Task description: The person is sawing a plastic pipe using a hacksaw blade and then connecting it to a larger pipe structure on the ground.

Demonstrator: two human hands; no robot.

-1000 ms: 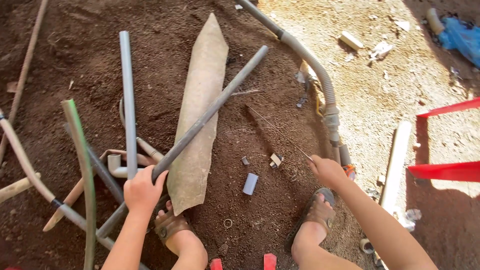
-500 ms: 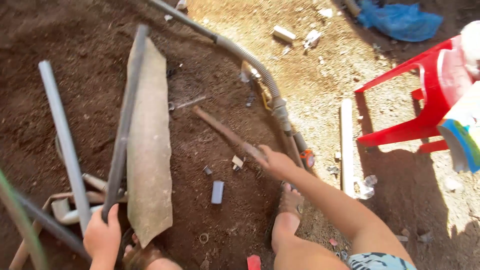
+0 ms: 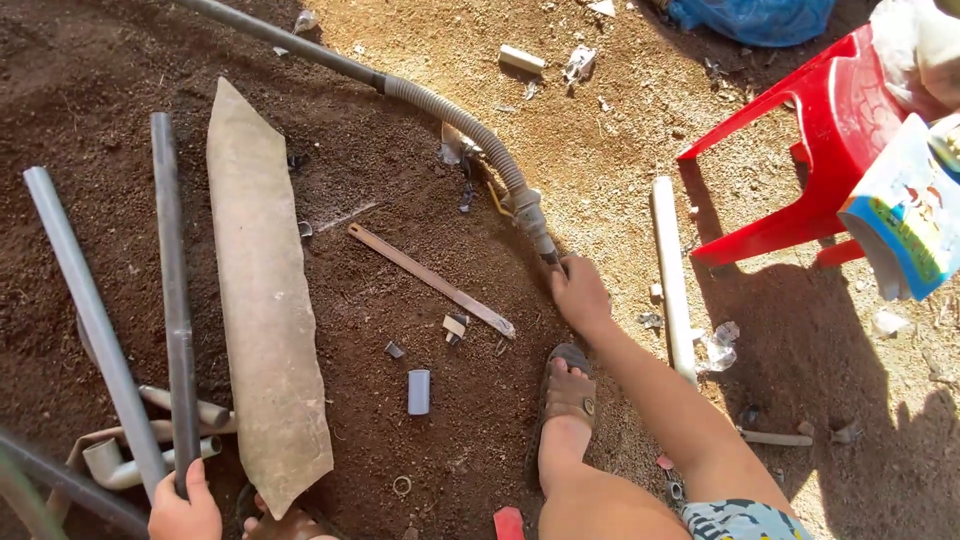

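Bare ground (image 3: 420, 150): dark soil left, sandy dirt right. On it: long flat grey slab (image 3: 262, 300), two grey pipes (image 3: 170, 290) beside slab, corrugated hose (image 3: 470, 130), rusty flat strip (image 3: 430, 278), white pipe (image 3: 672, 270), short grey coupling (image 3: 418, 391), red plastic chair (image 3: 810, 160).

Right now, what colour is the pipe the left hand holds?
Dark grey: the pipe in the left hand, clearest in the head view.

Bare arms without sleeves; brown open-toed sandal (image 3: 566, 400) with round metal stud on the foot, lower centre; patterned blue-grey shorts (image 3: 738, 520) at lower right edge of frame
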